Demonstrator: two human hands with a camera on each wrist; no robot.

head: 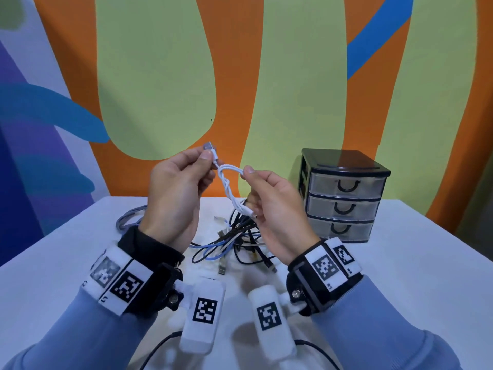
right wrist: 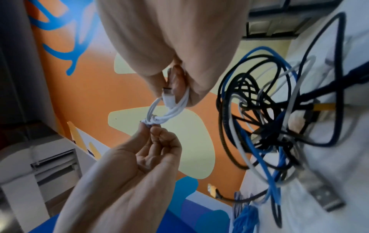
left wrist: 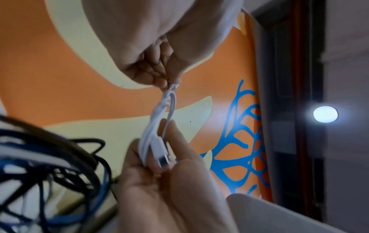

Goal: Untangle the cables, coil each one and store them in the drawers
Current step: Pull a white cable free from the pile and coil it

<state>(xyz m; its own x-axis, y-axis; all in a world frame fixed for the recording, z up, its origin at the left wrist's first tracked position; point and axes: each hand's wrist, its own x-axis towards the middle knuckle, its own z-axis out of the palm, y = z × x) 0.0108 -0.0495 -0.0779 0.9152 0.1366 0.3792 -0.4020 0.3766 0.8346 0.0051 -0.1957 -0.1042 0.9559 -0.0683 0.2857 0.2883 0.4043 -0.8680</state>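
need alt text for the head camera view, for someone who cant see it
Two hands hold a short white USB cable above a white table: the left hand pinches it near its USB plug, the right hand pinches its twisted loop. Below lies a tangle of black, blue and grey cables; a closed three-drawer organizer stands right.

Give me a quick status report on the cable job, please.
Left hand and right hand pinch white cable, partly coiled. Tangle remains on table. Drawers closed.
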